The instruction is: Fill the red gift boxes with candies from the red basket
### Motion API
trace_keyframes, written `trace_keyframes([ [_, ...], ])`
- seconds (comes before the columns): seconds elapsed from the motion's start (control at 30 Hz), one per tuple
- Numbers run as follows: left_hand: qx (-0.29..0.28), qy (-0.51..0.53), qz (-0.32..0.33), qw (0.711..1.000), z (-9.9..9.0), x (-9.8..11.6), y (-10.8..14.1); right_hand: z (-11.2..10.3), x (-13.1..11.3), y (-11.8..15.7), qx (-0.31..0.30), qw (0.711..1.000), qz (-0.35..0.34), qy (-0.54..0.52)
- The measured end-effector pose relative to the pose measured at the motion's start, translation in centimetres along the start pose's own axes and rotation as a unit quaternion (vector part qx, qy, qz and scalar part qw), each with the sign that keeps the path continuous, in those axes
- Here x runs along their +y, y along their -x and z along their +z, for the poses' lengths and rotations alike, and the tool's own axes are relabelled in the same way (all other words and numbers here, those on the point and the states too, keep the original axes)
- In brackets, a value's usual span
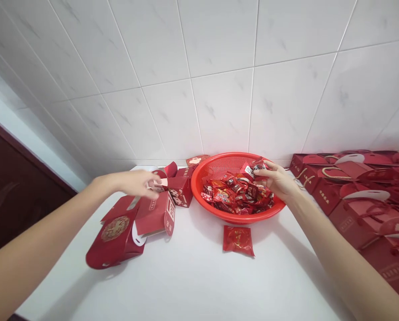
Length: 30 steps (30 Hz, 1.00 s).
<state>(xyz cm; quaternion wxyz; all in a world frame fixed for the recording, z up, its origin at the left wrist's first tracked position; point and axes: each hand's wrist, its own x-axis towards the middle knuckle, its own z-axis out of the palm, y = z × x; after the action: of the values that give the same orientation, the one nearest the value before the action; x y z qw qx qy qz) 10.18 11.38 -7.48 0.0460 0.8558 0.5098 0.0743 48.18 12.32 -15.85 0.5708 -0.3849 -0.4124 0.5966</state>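
Note:
My right hand (277,179) pinches a few small wrapped candies (253,168) over the right side of a red plastic basket (199,189). More red-wrapped candies (231,196) are heaped in the basket. Over at the left, my left hand (142,183) hovers above a cluster of red cardboard gift boxes, its fingers apart and nothing seen in them. Right below it is a folded-up box (154,214) with its flaps loose. A darker red box (114,240) with a round gold emblem lies tilted in front. Another box (181,189) stands between these and the basket.
A flat red packet (238,240) lies on the white table (199,276) in front of the basket. Rows of red gift boxes with rope handles (356,200) fill the right side. A tiled wall (219,102) rises behind the table.

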Motion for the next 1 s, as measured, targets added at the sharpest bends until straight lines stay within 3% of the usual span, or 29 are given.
trace_keyframes([
  [0.27, -0.089, -0.187, -0.086, 0.975, 6.7, 2.7, 7.4, 0.3, 0.0, 0.3, 0.007, 1.0, -0.02, 0.008],
  [0.37, -0.076, -0.212, -0.095, 0.97, 7.8, 3.3, 8.6, 0.4, -0.1, 0.5, 0.013, 0.999, -0.038, 0.013],
  [0.47, -0.016, -0.16, -0.075, 0.984, 7.5, 3.5, 8.9, 0.6, -0.2, 0.5, 0.012, 0.998, -0.058, 0.025],
  [0.7, 0.124, 0.007, -0.005, 0.992, 4.4, 5.9, 8.5, 1.3, -1.1, 1.3, -0.004, 0.997, -0.067, 0.044],
  [0.83, 0.093, 0.075, 0.067, 0.991, 3.4, 9.0, 6.8, 2.5, -2.7, 2.8, -0.03, 0.994, -0.089, 0.051],
  [1.0, 0.015, 0.13, 0.131, 0.983, 5.0, 12.0, 4.1, 4.4, -4.6, 5.9, -0.08, 0.99, -0.109, 0.048],
])
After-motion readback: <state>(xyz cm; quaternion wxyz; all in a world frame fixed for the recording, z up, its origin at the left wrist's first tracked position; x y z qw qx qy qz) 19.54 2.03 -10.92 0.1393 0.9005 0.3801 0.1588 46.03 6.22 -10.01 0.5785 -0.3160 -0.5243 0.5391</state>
